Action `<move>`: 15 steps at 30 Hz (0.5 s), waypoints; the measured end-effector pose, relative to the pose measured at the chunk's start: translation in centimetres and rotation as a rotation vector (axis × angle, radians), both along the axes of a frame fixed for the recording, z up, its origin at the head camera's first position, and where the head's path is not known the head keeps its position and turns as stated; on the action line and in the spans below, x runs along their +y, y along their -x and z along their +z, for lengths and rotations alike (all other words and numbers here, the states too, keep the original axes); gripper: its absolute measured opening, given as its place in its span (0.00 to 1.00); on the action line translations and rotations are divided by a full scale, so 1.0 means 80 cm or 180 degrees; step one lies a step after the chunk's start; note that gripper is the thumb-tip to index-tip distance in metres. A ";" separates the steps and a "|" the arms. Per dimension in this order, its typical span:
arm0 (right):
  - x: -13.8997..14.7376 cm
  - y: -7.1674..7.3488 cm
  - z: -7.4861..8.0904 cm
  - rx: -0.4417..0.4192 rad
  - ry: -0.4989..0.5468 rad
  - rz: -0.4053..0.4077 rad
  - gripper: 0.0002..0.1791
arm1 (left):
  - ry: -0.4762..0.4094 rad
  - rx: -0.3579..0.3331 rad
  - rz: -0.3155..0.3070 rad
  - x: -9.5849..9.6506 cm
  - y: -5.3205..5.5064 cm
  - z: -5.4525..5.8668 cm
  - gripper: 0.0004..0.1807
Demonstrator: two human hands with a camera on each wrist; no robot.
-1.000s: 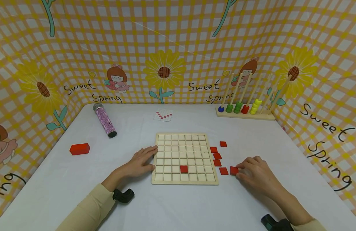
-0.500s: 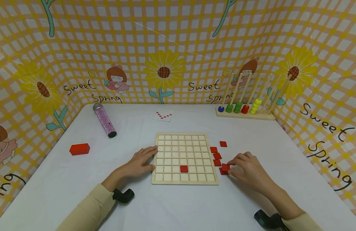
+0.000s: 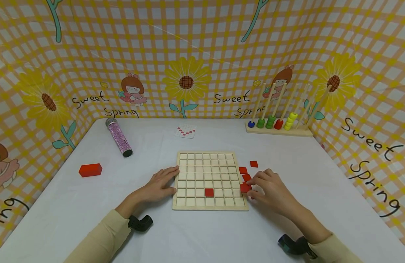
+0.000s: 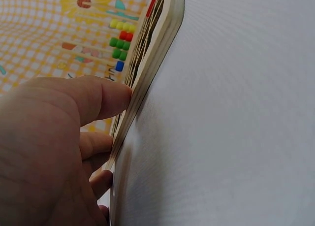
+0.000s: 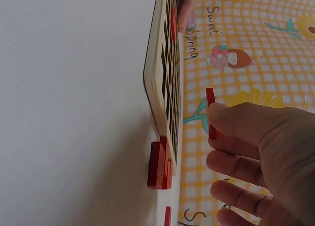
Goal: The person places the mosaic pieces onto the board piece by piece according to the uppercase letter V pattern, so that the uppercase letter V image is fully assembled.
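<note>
With our right hand (image 3: 271, 193) we pinch a red tile (image 3: 245, 188); our left hand (image 3: 159, 185), fingers extended, touches the board (image 3: 208, 176) between the hands. Beneath them is the white worktop (image 3: 202, 237), beyond them a checked cloth (image 3: 202, 42).

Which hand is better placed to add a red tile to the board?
Probably the right hand: it pinches a red tile close by the board. The left hand touches the board's left edge, holding no tile.

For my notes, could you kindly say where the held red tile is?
In the head view, the held tile is pinched by the right hand, overlapping the right edge of the board.
</note>
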State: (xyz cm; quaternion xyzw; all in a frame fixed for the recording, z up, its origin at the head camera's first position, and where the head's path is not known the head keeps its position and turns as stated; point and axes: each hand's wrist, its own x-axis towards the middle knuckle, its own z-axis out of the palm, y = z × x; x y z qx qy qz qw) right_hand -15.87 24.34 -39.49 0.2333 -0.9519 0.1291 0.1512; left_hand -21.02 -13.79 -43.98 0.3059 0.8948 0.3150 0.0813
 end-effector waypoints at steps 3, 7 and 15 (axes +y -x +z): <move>-0.006 0.001 0.001 -0.0011 -0.0008 0.0045 0.15 | -0.0003 -0.0014 0.0002 0.000 0.000 0.000 0.37; -0.014 0.004 0.002 0.0000 -0.0001 0.0118 0.15 | -0.0004 -0.0026 0.0001 0.000 0.000 -0.001 0.37; -0.031 0.008 0.002 0.0004 0.0082 0.0266 0.14 | -0.0006 -0.0005 -0.0012 0.000 0.001 -0.002 0.37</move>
